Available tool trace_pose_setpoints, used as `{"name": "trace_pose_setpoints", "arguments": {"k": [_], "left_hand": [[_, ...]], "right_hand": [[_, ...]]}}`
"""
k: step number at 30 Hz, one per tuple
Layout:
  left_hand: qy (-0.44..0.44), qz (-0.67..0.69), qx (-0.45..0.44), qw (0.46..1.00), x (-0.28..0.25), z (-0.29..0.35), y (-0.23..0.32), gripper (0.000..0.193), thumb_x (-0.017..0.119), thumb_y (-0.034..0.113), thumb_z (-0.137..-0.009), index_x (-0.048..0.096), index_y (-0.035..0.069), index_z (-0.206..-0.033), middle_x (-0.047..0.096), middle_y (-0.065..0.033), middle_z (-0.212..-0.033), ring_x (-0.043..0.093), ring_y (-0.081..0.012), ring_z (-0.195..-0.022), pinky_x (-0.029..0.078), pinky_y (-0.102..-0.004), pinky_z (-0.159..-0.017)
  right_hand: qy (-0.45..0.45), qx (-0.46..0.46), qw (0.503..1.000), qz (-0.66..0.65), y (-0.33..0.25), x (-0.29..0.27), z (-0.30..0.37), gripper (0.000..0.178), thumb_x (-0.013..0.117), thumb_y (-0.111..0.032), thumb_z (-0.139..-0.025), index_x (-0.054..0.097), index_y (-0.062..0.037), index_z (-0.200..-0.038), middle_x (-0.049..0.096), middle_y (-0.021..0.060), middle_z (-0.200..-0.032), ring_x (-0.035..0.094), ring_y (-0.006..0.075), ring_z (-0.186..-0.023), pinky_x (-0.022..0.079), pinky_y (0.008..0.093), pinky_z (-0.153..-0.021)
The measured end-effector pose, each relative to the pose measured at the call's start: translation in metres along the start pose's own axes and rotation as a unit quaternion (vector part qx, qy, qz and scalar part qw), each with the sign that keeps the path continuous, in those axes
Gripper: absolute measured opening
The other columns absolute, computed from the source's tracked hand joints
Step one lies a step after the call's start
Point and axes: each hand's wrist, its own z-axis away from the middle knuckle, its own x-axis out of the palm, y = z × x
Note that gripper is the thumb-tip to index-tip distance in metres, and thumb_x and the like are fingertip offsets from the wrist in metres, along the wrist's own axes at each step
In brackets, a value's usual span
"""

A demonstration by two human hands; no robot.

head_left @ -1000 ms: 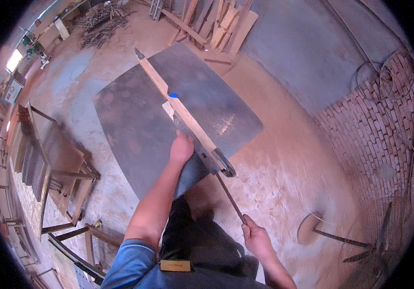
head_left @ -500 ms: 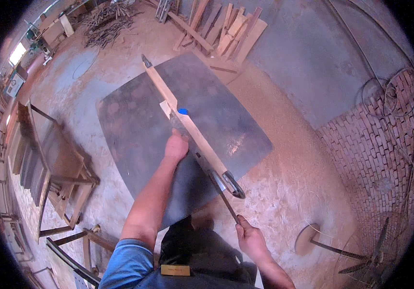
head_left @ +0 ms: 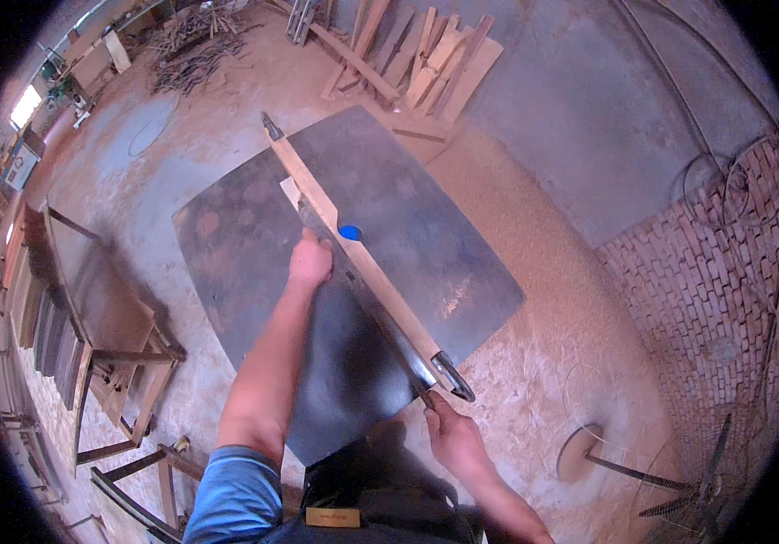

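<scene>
1. Wooden bar (head_left: 380, 283), long and pale, notched near its middle; lies aslant over the dark tabletop (head_left: 448, 222), far end up and left, near end down and right.
2. Black end fittings, two: one (head_left: 272, 128) at the far tip, one looped (head_left: 454, 377) at the near tip.
3. Blue disc (head_left: 350, 233), set at the notch.
4. Dark strip (head_left: 364, 292), narrow, running along the left side of the bar; pale wood piece (head_left: 290, 191) just beside its far end.
5. Left hand (head_left: 311, 259), at the strip's left edge; fingers bunched together, but whether they pinch it cannot be told.
6. Right hand (head_left: 453, 435), below the near fitting; thumb and fingers closed about a dark rod (head_left: 427, 393).
7. Blue sleeve (head_left: 237, 490), on the left arm.
8. Planks (head_left: 451, 68), leaning beyond the tabletop; sticks (head_left: 194, 56), heaped at far left.
9. Brickwork (head_left: 698, 263), at right; fan (head_left: 700, 492), lower right.
</scene>
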Motion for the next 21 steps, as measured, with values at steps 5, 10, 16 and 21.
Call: {"name": "trace_pose_setpoints", "arguments": {"k": [5, 10, 16, 21], "left_hand": [[0.037, -0.016, 0.018, 0.999, -0.007, -0.045, -0.024, 0.033, 0.050, 0.021, -0.092, 0.047, -0.007, -0.109, 0.067, -0.0279, -0.084, 0.068, -0.0372, -0.067, 0.053, -0.0456, -0.073], [0.013, 0.020, -0.002, 1.000, -0.025, -0.046, 0.004, 0.033, 0.049, 0.022, -0.092, 0.048, -0.007, -0.108, 0.066, -0.0269, -0.079, 0.068, -0.0340, -0.063, 0.053, -0.0430, -0.070], [0.022, 0.015, 0.010, 1.000, -0.035, -0.090, -0.013, 0.033, 0.048, 0.022, -0.093, 0.048, -0.008, -0.108, 0.067, -0.0228, -0.073, 0.069, -0.0322, -0.062, 0.053, -0.0426, -0.071], [0.033, 0.025, 0.008, 0.999, -0.056, -0.126, -0.013, 0.033, 0.047, 0.022, -0.094, 0.047, -0.007, -0.108, 0.068, -0.0238, -0.075, 0.069, -0.0333, -0.063, 0.053, -0.0429, -0.075]], "right_hand": [[0.002, -0.007, 1.000, 0.016, -0.011, 0.015, -0.024, 0.037, 0.053, -0.024, -0.096, 0.057, -0.0046, -0.128, 0.064, 0.0265, -0.107, 0.062, 0.0421, -0.102, 0.050, 0.0465, -0.088], [0.036, -0.016, 0.999, 0.014, -0.025, 0.021, -0.042, 0.036, 0.055, -0.022, -0.095, 0.059, -0.0049, -0.126, 0.065, 0.0260, -0.107, 0.062, 0.0411, -0.103, 0.050, 0.0454, -0.089], [0.088, -0.061, 0.994, 0.030, -0.043, 0.037, -0.063, 0.034, 0.056, -0.022, -0.094, 0.060, -0.0068, -0.124, 0.066, 0.0253, -0.105, 0.063, 0.0415, -0.099, 0.051, 0.0466, -0.088], [0.088, -0.078, 0.993, 0.026, -0.081, 0.042, -0.092, 0.035, 0.054, -0.025, -0.095, 0.059, -0.0085, -0.125, 0.066, 0.0258, -0.101, 0.064, 0.0433, -0.094, 0.051, 0.0501, -0.084]]}}
